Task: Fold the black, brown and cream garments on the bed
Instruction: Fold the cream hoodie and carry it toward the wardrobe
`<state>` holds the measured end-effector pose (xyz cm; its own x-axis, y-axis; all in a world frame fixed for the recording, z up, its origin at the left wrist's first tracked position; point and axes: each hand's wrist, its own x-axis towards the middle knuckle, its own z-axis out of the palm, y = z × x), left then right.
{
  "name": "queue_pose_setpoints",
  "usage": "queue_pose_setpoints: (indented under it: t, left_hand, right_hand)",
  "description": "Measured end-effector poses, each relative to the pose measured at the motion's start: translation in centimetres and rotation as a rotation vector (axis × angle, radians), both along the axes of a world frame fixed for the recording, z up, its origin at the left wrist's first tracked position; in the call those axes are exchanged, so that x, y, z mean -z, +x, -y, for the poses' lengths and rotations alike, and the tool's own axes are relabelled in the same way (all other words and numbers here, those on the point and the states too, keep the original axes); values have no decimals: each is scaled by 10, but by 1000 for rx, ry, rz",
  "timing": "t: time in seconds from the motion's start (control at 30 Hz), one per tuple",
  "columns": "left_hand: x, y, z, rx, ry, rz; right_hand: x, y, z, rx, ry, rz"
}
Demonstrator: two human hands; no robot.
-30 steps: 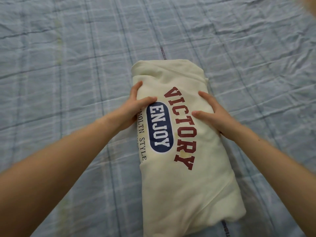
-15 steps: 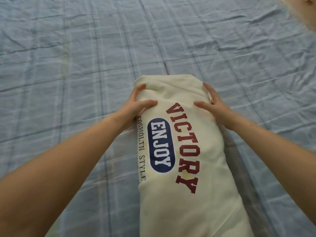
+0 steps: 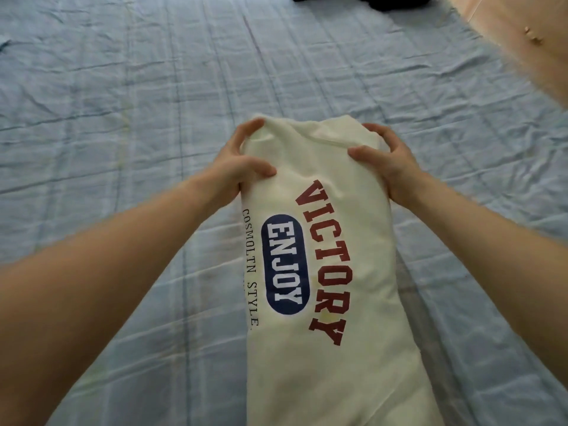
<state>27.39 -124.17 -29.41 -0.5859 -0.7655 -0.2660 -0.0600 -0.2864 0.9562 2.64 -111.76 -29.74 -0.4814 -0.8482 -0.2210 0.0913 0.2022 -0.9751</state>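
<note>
A cream garment [image 3: 332,302] with red "VICTORY" and blue "ENJOY" print lies folded into a long narrow strip down the middle of the bed. My left hand [image 3: 236,161] grips its far left corner, thumb on top and fingers curled round the edge. My right hand [image 3: 387,161] grips the far right corner in the same way. A black garment [image 3: 381,1] shows at the top edge of the view, mostly cut off. No brown garment is in sight.
The bed [image 3: 123,118] is covered by a wrinkled pale blue checked sheet. A light wooden surface [image 3: 522,41] runs past the bed's far right corner.
Both hands slid from the middle of the garment up to its far end and closed on the two corners. The view tilted up, bringing the black garment into sight.
</note>
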Motion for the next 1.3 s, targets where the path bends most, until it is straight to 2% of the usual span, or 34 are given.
queue_pose_setpoints:
  t: [0.1,0.2,0.27,0.33,0.47,0.6,0.73,0.8,0.87,1.0,1.1,1.3]
  left_hand:
    - [-34,-8,8,-64,-26,-68]
    - [-54,-7,10,-111,-17,35]
    - [-59,-1,5,-20,-36,96]
    - [-62,4,-5,57,-13,43]
    - [-71,17,-23,222,-128,-33]
    - [-81,24,-45,216,-171,-14]
    - [-74,29,-73,246,-254,111]
    - [-66,37,-87,328,-270,152]
    - [-56,50,-98,467,-342,187]
    - [-31,77,-114,643,-848,337]
    - [-16,91,-134,671,-988,372]
    - [17,126,-198,730,-1126,203]
  right_hand:
    - [-34,-4,4,-1,-68,-28]
    - [-54,-12,-5,-89,-68,-37]
    - [-61,-14,-19,-147,-45,-51]
    - [-64,-12,-35,-222,-22,-68]
    - [-69,-4,-68,-305,39,-59]
    - [-79,5,-93,-307,23,-24]
    - [-82,12,-113,-369,65,-10]
    - [-77,16,-127,-411,98,-121]
    - [-68,23,-145,-452,118,-314]
    - [-34,44,-173,-605,-6,-588]
    - [-11,62,-187,-641,-59,-756]
    - [6,64,-239,-770,-142,-1040]
